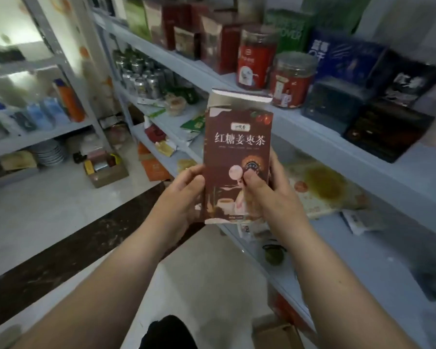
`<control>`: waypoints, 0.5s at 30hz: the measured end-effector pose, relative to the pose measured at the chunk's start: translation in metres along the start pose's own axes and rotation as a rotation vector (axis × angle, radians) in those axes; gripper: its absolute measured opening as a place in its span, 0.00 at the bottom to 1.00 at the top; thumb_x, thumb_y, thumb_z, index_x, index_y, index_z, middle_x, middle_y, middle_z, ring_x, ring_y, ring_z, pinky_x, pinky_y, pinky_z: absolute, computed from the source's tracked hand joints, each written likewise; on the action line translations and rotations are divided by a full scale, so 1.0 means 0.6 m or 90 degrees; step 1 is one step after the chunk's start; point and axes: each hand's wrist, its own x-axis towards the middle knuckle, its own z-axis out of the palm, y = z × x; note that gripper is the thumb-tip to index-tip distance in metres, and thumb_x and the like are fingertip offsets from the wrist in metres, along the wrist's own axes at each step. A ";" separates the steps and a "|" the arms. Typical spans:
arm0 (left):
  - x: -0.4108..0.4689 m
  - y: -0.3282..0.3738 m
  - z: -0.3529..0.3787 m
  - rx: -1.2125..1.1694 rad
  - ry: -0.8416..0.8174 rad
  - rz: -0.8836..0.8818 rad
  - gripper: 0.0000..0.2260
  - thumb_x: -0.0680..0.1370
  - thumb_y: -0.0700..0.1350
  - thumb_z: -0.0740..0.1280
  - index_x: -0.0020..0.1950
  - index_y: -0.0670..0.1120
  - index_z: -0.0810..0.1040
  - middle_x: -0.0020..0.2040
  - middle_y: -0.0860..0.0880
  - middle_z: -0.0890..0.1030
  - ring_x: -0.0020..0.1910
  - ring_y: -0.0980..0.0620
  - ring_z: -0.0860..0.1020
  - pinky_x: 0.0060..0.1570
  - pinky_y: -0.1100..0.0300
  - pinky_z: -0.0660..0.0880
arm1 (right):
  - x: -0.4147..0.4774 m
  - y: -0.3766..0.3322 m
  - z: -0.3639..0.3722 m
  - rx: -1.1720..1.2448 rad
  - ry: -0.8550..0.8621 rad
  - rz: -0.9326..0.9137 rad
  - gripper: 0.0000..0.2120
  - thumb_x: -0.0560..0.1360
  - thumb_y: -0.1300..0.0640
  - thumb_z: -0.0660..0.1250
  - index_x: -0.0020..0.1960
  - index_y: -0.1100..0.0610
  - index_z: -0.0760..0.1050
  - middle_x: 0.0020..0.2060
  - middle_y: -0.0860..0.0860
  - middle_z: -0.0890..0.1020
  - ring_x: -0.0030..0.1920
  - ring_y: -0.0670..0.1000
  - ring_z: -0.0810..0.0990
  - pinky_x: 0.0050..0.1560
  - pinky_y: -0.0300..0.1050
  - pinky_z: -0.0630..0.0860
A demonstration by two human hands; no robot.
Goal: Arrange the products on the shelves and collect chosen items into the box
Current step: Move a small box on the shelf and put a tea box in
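Pale blue-grey metal shelving (325,139) runs along the right. An open brown cardboard box (108,178) sits on the floor, well off to the left. The tall maroon cardboard tea carton (237,152) is upright in mid-air, top flap (239,95) open. Left hand (179,195) and right hand (269,195) both grip its lower half. Suggest closing the flap first, keeping 2 hands on it and holding it upright.

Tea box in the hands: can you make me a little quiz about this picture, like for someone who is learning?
1. True or false: only one hand holds the brown tea box.
2. Its top flap is: A open, B taped shut, C torn off.
3. Fill in: the two red-labelled jars stand on a ____.
Key: 1 false, the left hand and right hand both grip it; 2 A; 3 shelf.
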 end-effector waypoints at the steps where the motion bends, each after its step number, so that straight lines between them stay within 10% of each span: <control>1: -0.002 0.004 -0.030 0.015 0.011 -0.005 0.27 0.74 0.55 0.74 0.69 0.46 0.73 0.63 0.41 0.82 0.59 0.38 0.82 0.53 0.40 0.82 | 0.011 0.009 0.023 0.008 -0.020 0.007 0.31 0.77 0.48 0.70 0.77 0.40 0.65 0.58 0.40 0.84 0.56 0.44 0.85 0.54 0.43 0.82; 3: -0.008 0.009 -0.086 0.042 0.020 -0.024 0.39 0.67 0.58 0.81 0.72 0.46 0.70 0.64 0.41 0.82 0.61 0.38 0.82 0.58 0.39 0.79 | 0.031 0.027 0.072 0.024 -0.053 0.033 0.31 0.78 0.50 0.70 0.77 0.38 0.63 0.59 0.45 0.84 0.55 0.47 0.86 0.53 0.46 0.84; 15: -0.082 0.046 -0.465 0.026 0.219 -0.046 0.25 0.76 0.42 0.76 0.71 0.49 0.74 0.63 0.45 0.83 0.58 0.42 0.84 0.59 0.41 0.79 | 0.138 0.115 0.454 0.039 -0.198 0.140 0.21 0.73 0.41 0.75 0.60 0.24 0.73 0.58 0.46 0.85 0.59 0.52 0.84 0.60 0.59 0.82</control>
